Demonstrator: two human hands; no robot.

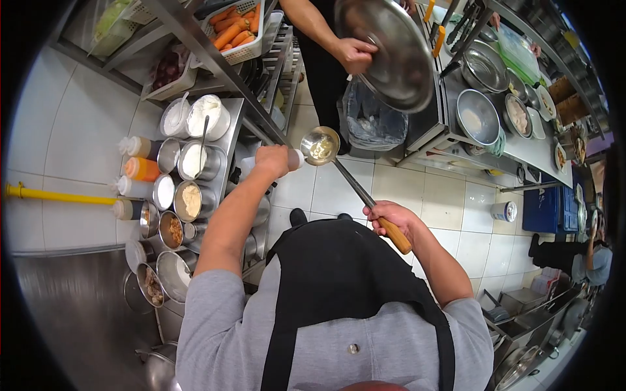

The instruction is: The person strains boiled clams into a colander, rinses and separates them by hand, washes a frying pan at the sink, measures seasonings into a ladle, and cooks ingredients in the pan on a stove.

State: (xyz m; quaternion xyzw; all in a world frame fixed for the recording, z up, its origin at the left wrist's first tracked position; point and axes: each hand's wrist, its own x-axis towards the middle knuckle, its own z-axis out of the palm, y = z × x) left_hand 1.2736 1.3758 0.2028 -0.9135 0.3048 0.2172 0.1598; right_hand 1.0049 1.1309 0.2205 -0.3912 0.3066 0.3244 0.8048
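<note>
My right hand (393, 220) is closed around the wooden handle of a long metal ladle (352, 182). The ladle's bowl (320, 146) faces up and holds a little pale, shiny stuff that I cannot name. My left hand (272, 161) grips a whitish plastic bottle (296, 159), held on its side with one end close to the ladle's bowl. Whether bottle and bowl touch I cannot tell. Both hands are in front of my black apron, above the tiled floor.
At left, a steel counter carries tubs of white powder (192, 161), several squeeze bottles (141, 169) and a basket of carrots (235, 31) above. Ahead, another person's hand (355, 55) holds a large metal lid (391, 55) near a lined bin (375, 120). Metal bowls (478, 117) stand at right.
</note>
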